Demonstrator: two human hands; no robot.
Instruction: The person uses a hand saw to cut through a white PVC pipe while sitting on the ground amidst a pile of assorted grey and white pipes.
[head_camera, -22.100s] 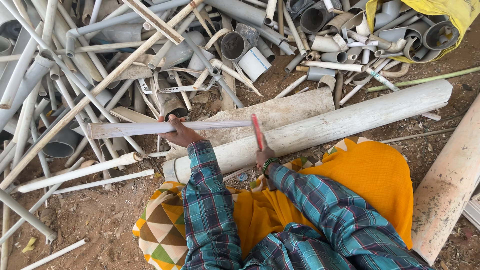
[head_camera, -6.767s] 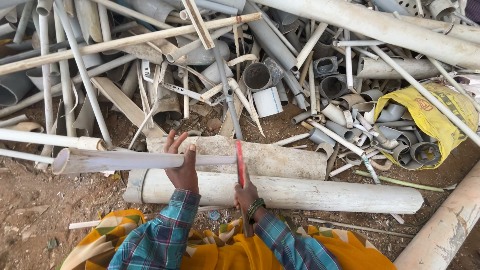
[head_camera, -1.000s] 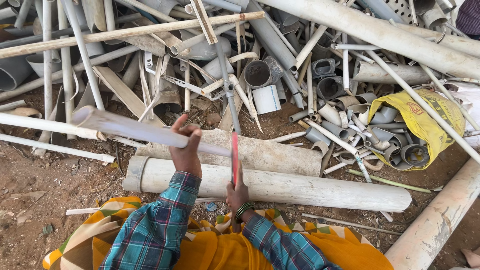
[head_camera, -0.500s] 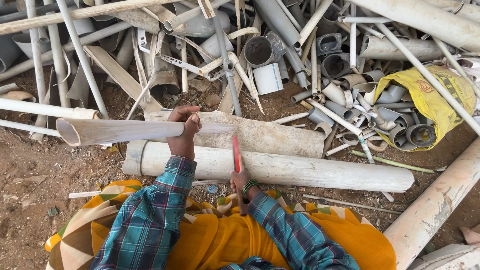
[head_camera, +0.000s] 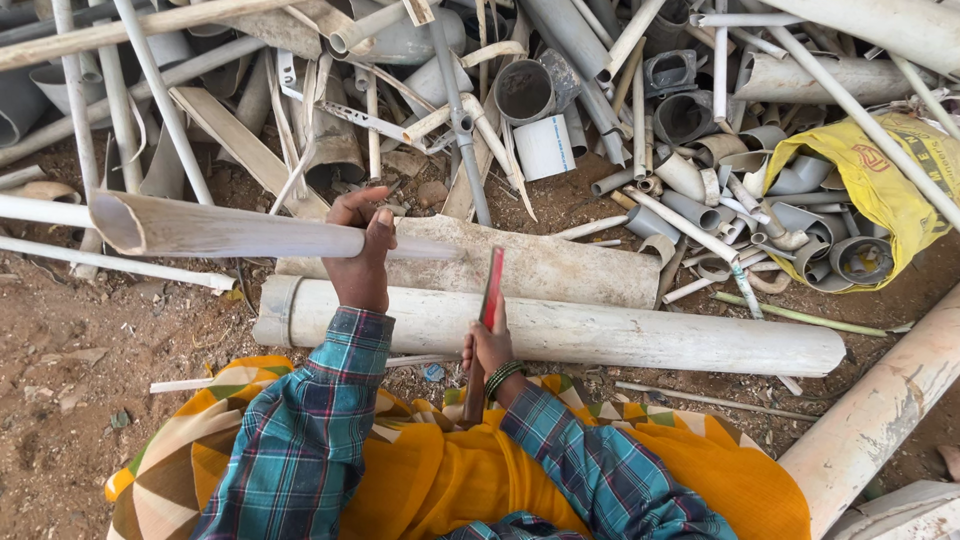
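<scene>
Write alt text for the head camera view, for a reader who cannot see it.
Seen from above, a person's left hand grips a long white pipe piece across two thick pipes, while the right hand holds a red-bladed tool upright beside it. Scrap plastic pipes and a yellow sack litter the dirt behind.
</scene>
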